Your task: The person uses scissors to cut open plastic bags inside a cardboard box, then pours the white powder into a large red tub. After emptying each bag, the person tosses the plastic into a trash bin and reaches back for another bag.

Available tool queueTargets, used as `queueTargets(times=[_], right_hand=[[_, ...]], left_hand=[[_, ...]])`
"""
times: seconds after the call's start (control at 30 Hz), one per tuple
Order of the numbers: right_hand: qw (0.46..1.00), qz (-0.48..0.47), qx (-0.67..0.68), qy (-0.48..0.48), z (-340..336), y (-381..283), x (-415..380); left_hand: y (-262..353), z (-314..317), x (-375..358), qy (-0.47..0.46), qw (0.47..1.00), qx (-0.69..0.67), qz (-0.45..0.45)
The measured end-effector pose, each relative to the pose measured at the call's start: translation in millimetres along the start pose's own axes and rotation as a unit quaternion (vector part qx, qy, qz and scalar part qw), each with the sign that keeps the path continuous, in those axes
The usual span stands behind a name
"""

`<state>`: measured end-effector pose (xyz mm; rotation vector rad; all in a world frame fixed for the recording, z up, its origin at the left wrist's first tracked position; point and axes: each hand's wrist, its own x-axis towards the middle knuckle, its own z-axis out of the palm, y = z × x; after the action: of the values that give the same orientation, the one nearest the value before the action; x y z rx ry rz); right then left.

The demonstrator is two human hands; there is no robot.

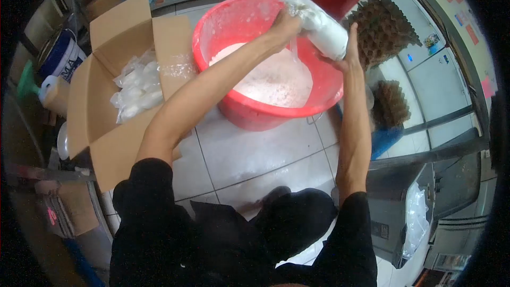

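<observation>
The clear bag of white powder (319,21) hangs over the far rim of the red basin (241,114), its long axis tilted — mouth end up-left, base down-right. 2 hands clamp it: left hand (286,23) near the mouth, right hand (348,50) under the base. A slipping grip — or a split — would likely dump powder past the rim onto the tiled floor (249,154).

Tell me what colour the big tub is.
The tub is red, seen in the head view.
</observation>
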<state>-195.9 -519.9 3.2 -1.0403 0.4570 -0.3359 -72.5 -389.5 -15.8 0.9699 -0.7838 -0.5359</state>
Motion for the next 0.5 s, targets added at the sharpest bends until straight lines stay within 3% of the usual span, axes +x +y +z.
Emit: queueTargets(times=[0.07, 0.1, 0.17, 0.23, 0.27, 0.33, 0.37, 0.4, 0.47, 0.5], right_hand=[[1.000, 0.021, -0.012, -0.007, -3, 6, 13], [0.999, -0.032, 0.007, -0.035, -5, 16, 22], [0.994, -0.100, 0.033, -0.002, -4, 25, 24], [0.987, -0.155, 0.036, 0.025, -10, 29, 27], [0.983, -0.172, -0.054, 0.047, -20, 21, 34], [0.948, -0.207, -0.226, 0.086, -32, 9, 46], [0.911, -0.253, -0.270, 0.180, -17, 9, 42], [0.846, -0.313, -0.402, 0.156, -11, 5, 44], [0.652, -0.406, -0.633, 0.098, 1, -2, 46], [0.647, -0.343, -0.677, 0.071, 18, -7, 43]], left_hand=[[-4, 6, 1, -0.022, 0.999, 0.017, 0.043], [-4, 7, 1, -0.006, 0.999, -0.012, 0.035], [-6, 4, -5, 0.035, 0.997, -0.071, 0.019], [-34, -35, 6, 0.053, 0.995, -0.068, -0.050], [-46, -52, 6, 0.057, 0.992, -0.067, -0.085], [-21, -69, -21, 0.212, 0.950, -0.048, -0.226], [-21, -84, -28, 0.220, 0.947, 0.007, -0.233], [-20, -96, -33, 0.229, 0.942, 0.061, -0.239], [-16, -111, -37, 0.214, 0.939, 0.170, -0.211], [-15, -115, -37, 0.205, 0.933, 0.222, -0.197]])
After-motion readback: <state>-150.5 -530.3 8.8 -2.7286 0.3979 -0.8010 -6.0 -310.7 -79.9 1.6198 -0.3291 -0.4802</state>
